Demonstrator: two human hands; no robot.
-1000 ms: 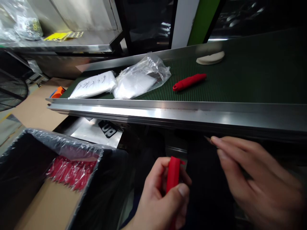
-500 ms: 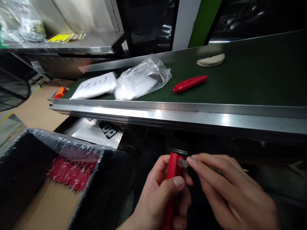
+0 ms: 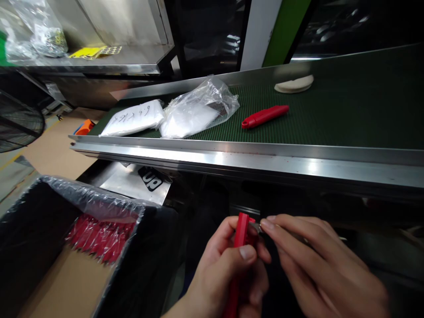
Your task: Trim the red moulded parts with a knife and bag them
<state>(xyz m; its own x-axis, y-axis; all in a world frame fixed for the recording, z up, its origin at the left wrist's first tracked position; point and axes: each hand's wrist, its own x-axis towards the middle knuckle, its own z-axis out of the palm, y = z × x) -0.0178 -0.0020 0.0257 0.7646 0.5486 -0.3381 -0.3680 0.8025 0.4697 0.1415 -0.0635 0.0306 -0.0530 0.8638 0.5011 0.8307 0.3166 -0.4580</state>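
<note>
My left hand (image 3: 215, 274) is closed around a long red plastic tool handle (image 3: 242, 229), which stands nearly upright with its top end above my fingers. My right hand (image 3: 321, 260) comes in from the right, thumb and fingertips pinched on a small thin metal piece (image 3: 256, 226). That piece reaches to the side of the handle near its top; whether it sits inside a slot is too small to tell. On the green conveyor belt (image 3: 351, 115) beyond my hands lies another red tool (image 3: 266, 117), with a hole at one end.
A metal rail (image 3: 232, 159) edges the belt in front. Plastic bags of white material (image 3: 190, 121) and a pale curved pad (image 3: 294, 84) lie on it. At lower left stands a lined box (image 3: 142, 210) holding several bagged red tools (image 3: 99, 238). A fan (image 3: 20, 121) is far left.
The view has shifted a little, so the belt and box appear slightly further right. Both hands keep their grips, with the metal piece still against the red handle.
</note>
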